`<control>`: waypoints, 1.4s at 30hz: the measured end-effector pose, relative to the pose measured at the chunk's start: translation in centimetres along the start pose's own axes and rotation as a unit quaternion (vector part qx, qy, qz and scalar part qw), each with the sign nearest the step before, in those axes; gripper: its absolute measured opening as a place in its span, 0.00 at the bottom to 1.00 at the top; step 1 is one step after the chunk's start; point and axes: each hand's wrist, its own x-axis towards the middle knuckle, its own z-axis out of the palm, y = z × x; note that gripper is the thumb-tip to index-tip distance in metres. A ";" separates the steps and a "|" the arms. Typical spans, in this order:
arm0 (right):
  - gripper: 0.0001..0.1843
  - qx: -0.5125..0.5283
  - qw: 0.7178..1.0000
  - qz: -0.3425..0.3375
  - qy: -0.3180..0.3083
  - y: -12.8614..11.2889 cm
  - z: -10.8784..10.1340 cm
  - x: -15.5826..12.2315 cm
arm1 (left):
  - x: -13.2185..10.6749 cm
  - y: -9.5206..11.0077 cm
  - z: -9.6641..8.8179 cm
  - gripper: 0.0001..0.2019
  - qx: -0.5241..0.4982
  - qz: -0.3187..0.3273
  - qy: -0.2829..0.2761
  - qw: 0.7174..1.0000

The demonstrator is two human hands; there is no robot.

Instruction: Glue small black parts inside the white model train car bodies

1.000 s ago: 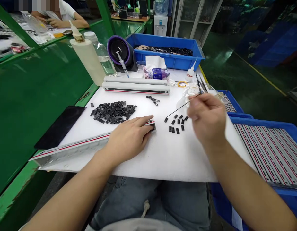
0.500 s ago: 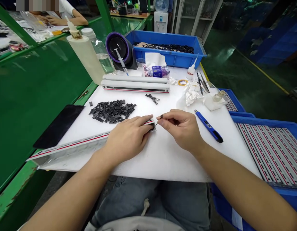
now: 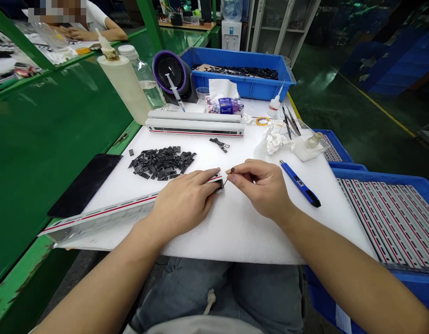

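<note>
While the left hand clasps a slotted rail, the right hand pinches a thin rod. Black chips lie beyond.

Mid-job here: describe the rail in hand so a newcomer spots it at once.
On the white table, look front left, in front of the pile of black pieces. There a long pale rail with a red stripe slants, its right end under the left hand. Unlike the rails at the back, it alone has a hand on it.
</note>
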 end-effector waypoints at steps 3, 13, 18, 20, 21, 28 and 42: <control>0.02 0.005 1.000 -0.012 -0.010 -0.2 0.2 0.0 | 0.0 0.0 0.0 0.18 0.007 -0.004 -0.003 1.000; 0.02 -0.162 0.865 -0.118 0.460 1.3 -14.0 3.8 | 0.1 -0.5 0.3 0.19 0.024 0.010 0.005 1.000; 0.03 -0.184 0.879 -0.053 0.436 4.6 -18.1 4.3 | 0.2 -0.7 0.2 0.21 0.021 0.007 0.003 1.000; 0.02 -0.195 0.886 -0.051 0.417 5.5 -18.1 4.5 | 0.2 -0.7 0.1 0.21 0.017 0.006 -0.002 1.000; 0.03 -0.202 0.890 -0.041 0.406 5.8 -18.0 4.6 | 0.3 -0.7 0.0 0.21 0.015 0.004 -0.006 1.000; 0.15 -0.303 0.885 0.101 0.339 4.4 -16.8 3.9 | 0.4 -0.6 -0.5 0.20 -0.011 -0.009 -0.017 1.000; 0.11 -0.520 0.829 0.120 -0.166 2.1 -8.4 2.6 | 1.5 -2.4 -1.4 0.22 -0.065 -0.019 -0.073 0.995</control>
